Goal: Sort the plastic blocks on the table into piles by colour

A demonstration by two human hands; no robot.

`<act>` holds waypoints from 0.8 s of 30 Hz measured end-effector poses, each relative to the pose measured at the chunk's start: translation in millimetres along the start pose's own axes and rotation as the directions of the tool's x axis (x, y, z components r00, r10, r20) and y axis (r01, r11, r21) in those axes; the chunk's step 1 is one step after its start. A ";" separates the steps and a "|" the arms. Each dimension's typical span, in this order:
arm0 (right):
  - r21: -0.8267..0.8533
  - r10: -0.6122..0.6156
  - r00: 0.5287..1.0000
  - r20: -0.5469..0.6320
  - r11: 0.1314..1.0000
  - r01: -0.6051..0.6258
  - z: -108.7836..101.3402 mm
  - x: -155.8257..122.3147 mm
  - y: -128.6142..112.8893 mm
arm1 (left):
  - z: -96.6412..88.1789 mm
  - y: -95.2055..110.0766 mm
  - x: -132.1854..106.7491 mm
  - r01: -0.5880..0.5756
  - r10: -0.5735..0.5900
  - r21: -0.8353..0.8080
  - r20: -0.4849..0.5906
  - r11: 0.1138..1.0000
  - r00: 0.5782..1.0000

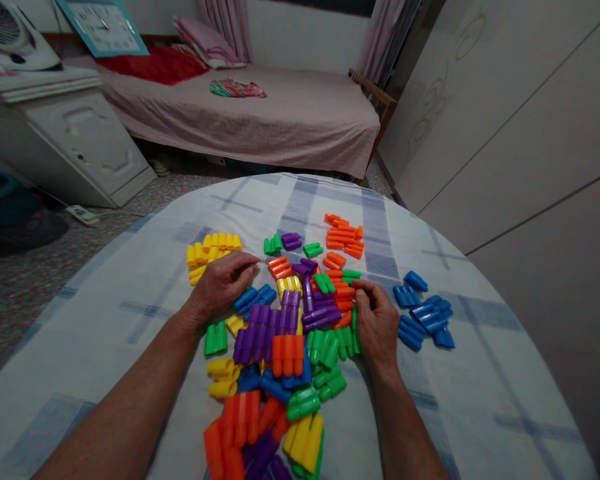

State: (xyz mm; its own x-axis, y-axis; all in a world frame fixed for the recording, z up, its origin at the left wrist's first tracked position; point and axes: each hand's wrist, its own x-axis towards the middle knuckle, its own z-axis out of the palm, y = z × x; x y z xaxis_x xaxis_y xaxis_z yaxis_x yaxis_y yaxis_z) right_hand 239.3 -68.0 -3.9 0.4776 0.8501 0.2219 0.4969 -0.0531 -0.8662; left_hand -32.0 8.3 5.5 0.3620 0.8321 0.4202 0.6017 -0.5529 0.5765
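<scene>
On a rounded table (480,400) spread with white cloth banded in blue, ribbed plastic pieces shaped like short tubes joined side by side lie in a long heap from the middle toward the near edge; violet plastic pieces (256,333) sit at its centre, with glossy green plastic pieces (323,345) on their right and large orange plastic pieces (241,417) nearest the near edge; the left hand (227,279) is bent inward, thumb and forefinger close together just beside a small orange ribbed piece (280,268), and whether anything is pinched there cannot be told; bright yellow plastic pieces (223,241) lie just beyond that hand, toward the left edge; the right hand (377,317) has its fingers curled, the tips close by a reddish-orange plastic piece (344,293) at the heap's right side, though a grip cannot be made out; deep blue plastic pieces (425,313) form a separate cluster toward the right edge, and slim orange plastic pieces (344,237) gather nearer the far edge; past that edge stands a bed with a pink cover (300,113).
</scene>
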 end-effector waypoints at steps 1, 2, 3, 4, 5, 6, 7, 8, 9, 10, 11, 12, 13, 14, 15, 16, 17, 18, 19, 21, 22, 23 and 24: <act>0.004 -0.001 1.000 0.000 1.000 0.001 0.1 -0.1 0.2 | -0.2 0.0 1.1 0.016 -0.016 0.001 0.016 1.000 1.000; 0.009 -0.004 1.000 0.001 1.000 0.004 0.3 -0.1 0.7 | -0.3 -0.1 1.9 0.024 -0.025 0.003 0.026 1.000 0.999; 0.013 -0.007 1.000 0.003 1.000 0.007 0.4 -0.2 1.3 | -0.3 -0.4 2.6 0.028 -0.029 0.002 0.031 1.000 0.999; 0.015 -0.010 1.000 0.003 1.000 0.010 0.6 -0.2 2.0 | -0.3 -0.7 2.9 0.030 -0.030 0.000 0.031 1.000 0.999; 0.015 -0.011 1.000 0.003 1.000 0.011 0.7 -0.2 2.4 | -0.2 -1.0 3.0 0.028 -0.028 -0.003 0.029 1.000 0.999; 0.016 -0.011 1.000 0.003 1.000 0.011 0.7 -0.3 2.7 | -0.1 -1.2 3.0 0.025 -0.025 -0.005 0.027 1.000 0.999; 0.018 -0.013 1.000 0.001 1.000 0.013 0.7 -0.3 2.7 | -0.1 -1.4 2.9 0.020 -0.020 -0.006 0.024 1.000 1.000; 0.019 -0.014 1.000 -0.002 1.000 0.014 0.8 -0.3 2.3 | -0.1 -1.5 2.7 0.016 -0.016 -0.007 0.023 1.000 1.000; 0.019 -0.015 1.000 -0.004 1.000 0.015 0.8 -0.2 1.8 | -0.1 -1.5 2.6 0.014 -0.014 -0.009 0.020 1.000 1.000; 0.016 -0.015 1.000 -0.006 1.000 0.016 0.8 -0.1 1.3 | -0.1 -1.5 2.4 0.013 -0.012 -0.012 0.018 1.000 1.000; 0.012 -0.017 1.000 -0.006 1.000 0.017 0.8 0.0 0.7 | -0.1 -1.4 2.1 0.011 -0.010 -0.015 0.017 1.000 1.000; 0.009 -0.019 1.000 -0.008 1.000 0.019 0.8 0.3 0.3 | 0.0 -1.2 1.9 0.010 -0.010 -0.017 0.017 1.000 1.000; 0.006 -0.023 1.000 -0.009 1.000 0.023 0.9 0.5 0.0 | 0.2 -0.9 1.5 0.012 -0.011 -0.020 0.017 1.000 1.000; 0.003 -0.028 1.000 -0.010 1.000 0.028 0.9 0.8 -0.1 | 0.4 -0.5 1.2 0.016 -0.016 -0.024 0.014 1.000 1.000; 0.001 -0.032 0.999 -0.013 0.999 0.032 1.1 1.1 0.1 | 0.5 0.0 0.9 0.025 -0.025 -0.030 0.007 0.999 1.000; -0.001 -0.037 0.999 -0.017 0.999 0.037 1.2 1.4 0.3 | 0.3 0.7 0.7 0.040 -0.040 -0.037 -0.001 0.999 0.999; -0.004 -0.041 0.999 -0.020 0.999 0.041 1.4 1.6 0.6 | -0.4 1.6 0.9 0.059 -0.059 -0.043 -0.006 0.997 0.998; -0.008 -0.045 0.999 -0.022 0.999 0.044 1.7 1.8 1.0 | -1.6 2.8 1.5 0.076 -0.076 -0.047 0.003 0.996 0.997; -0.013 -0.048 0.999 -0.024 0.999 0.048 2.0 1.8 1.4 | -3.5 4.3 2.7 0.088 -0.086 -0.045 0.030 0.995 0.996; -0.022 -0.055 0.998 -0.027 0.998 0.054 3.0 1.9 2.3 | -9.7 8.2 7.1 0.107 -0.102 -0.032 0.123 0.994 0.987; -0.024 -0.056 0.998 -0.028 0.998 0.055 3.5 1.9 2.7 | -13.7 10.7 10.3 0.115 -0.109 -0.020 0.179 0.993 0.978; -0.025 -0.056 0.998 -0.032 0.998 0.055 4.0 2.1 3.1 | -18.2 13.6 13.7 0.120 -0.115 -0.004 0.234 0.993 0.965; -0.024 -0.056 0.998 -0.032 0.998 0.055 4.5 2.2 3.4 | -22.8 16.9 17.0 0.121 -0.120 0.014 0.285 0.993 0.951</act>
State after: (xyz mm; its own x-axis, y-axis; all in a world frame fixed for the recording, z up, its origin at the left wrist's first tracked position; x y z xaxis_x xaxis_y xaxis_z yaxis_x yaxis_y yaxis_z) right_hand 238.8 -63.9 -8.4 0.4724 0.8343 0.2842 0.5400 -0.0191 -0.8415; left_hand -31.9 12.1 38.4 0.4749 0.8703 0.1308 0.6508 -0.4474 0.6134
